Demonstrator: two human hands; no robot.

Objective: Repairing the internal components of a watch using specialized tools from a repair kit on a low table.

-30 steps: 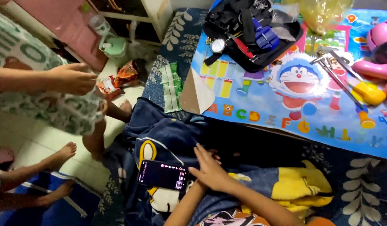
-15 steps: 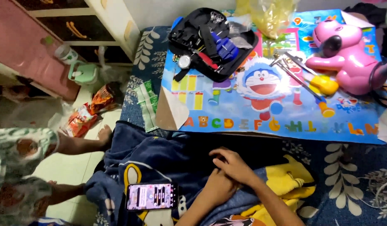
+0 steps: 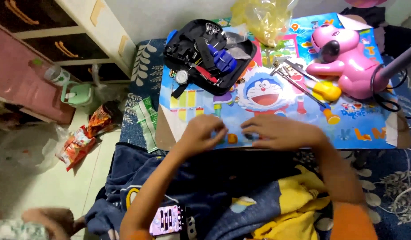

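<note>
Nearest, one phone [image 3: 167, 219] with lit screen on the blue-yellow blanket [image 3: 241, 200], partly cut off below. Beyond, two hands on the cartoon mat [image 3: 276, 95]: left hand [image 3: 201, 133] fingers curled together, right hand [image 3: 281, 132] fingers bent down; anything pinched between them too small and blurred to tell. Farther, one black tool case [image 3: 205, 55], one pink toy dog [image 3: 343, 62].

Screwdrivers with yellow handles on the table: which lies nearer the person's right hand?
The lower screwdriver with the orange-tipped handle lies nearer the right hand; the fatter yellow-handled one sits further up.
</note>
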